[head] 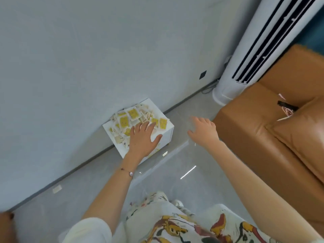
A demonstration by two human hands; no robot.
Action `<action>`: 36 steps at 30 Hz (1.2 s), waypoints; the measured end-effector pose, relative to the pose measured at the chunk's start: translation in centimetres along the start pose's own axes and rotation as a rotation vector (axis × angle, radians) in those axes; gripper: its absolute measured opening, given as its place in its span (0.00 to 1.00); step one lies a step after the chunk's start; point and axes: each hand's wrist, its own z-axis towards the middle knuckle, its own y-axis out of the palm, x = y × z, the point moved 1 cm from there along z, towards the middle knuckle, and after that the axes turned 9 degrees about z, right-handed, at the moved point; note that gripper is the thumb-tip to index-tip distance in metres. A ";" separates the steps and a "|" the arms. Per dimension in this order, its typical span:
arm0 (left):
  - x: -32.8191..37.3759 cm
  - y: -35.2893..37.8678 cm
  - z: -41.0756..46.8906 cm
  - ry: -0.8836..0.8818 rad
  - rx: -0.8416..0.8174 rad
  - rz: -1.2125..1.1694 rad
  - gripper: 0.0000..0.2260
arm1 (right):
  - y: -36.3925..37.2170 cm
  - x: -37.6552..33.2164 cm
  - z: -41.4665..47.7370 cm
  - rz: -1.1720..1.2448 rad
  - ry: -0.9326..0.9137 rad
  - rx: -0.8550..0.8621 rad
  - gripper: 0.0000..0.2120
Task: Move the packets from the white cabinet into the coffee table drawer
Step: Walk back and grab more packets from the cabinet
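Left hand [142, 137] flat over yellow packets [132, 114] atop white cabinet [167, 137], right hand [203, 130] loose in mid-air beside orange sofa [263, 111].

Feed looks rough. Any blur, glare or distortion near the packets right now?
Head view: packets on the white cabinet read fairly sharp under the left hand; the right hand is motion-smeared; bright glare streaks cross the glossy floor; wide-angle distortion leans the tower air conditioner.
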 end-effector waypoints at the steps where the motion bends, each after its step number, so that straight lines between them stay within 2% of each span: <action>1: -0.6 0.2 0.5 -0.032 -0.003 0.000 0.34 | 0.0 -0.3 1.5 -0.002 -0.023 -0.016 0.28; 8: -5.8 2.1 5.9 -0.257 0.055 -0.015 0.33 | 2.1 -2.4 12.8 -0.040 -0.126 -0.092 0.29; 11: -7.9 3.6 9.2 -0.291 0.042 -0.037 0.34 | 3.6 -2.9 17.3 -0.062 -0.135 -0.138 0.30; 16: -10.0 6.4 13.4 -0.324 -0.052 -0.035 0.34 | 5.7 -3.0 21.9 -0.032 -0.125 -0.224 0.30; 20: -11.7 9.8 16.9 -0.440 -0.123 -0.148 0.33 | 8.8 -2.4 26.1 0.029 -0.053 -0.335 0.30; 22: -12.4 12.4 18.4 -0.504 -0.118 -0.214 0.31 | 11.2 -1.5 28.0 0.029 -0.003 -0.390 0.31; 26: -15.1 19.8 21.8 -0.658 -0.061 -0.353 0.31 | 18.0 2.2 33.3 0.037 0.060 -0.385 0.34; 31: -19.3 29.3 26.1 -0.715 -0.030 -0.305 0.32 | 28.6 6.0 40.1 -0.001 0.000 -0.481 0.33; 36: -20.6 34.1 28.1 -0.837 0.042 -0.270 0.34 | 36.5 7.2 43.2 0.011 -0.003 -0.575 0.42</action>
